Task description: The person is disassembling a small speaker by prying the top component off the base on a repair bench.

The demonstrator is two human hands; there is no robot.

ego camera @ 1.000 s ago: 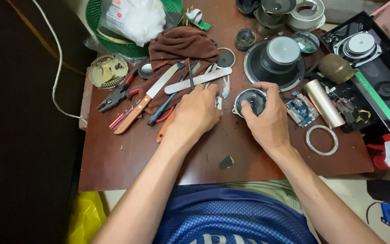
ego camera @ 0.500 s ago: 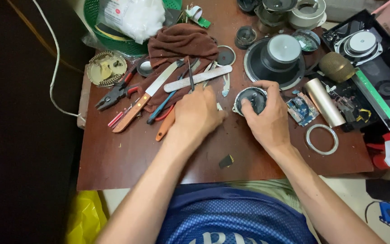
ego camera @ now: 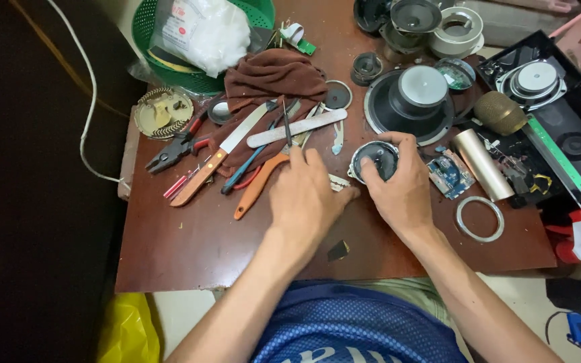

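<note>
Small round speaker (ego camera: 374,160): on the brown table (ego camera: 189,242), gripped by your right hand (ego camera: 401,188); left hand (ego camera: 307,198) pinches a thin tool (ego camera: 288,131), tip up among the clutter; risk, as I judge it: a slip punctures the cone, or your wrist sweeps the orange-handled tool (ego camera: 257,188) off.

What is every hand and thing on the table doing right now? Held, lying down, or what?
left hand: pinching a thin tool, tip up
thin tool: upright, held
right hand: gripping the small speaker
small speaker: held on the table
big speaker: lying cone down
brown cloth: crumpled
pliers: lying untouched
</note>
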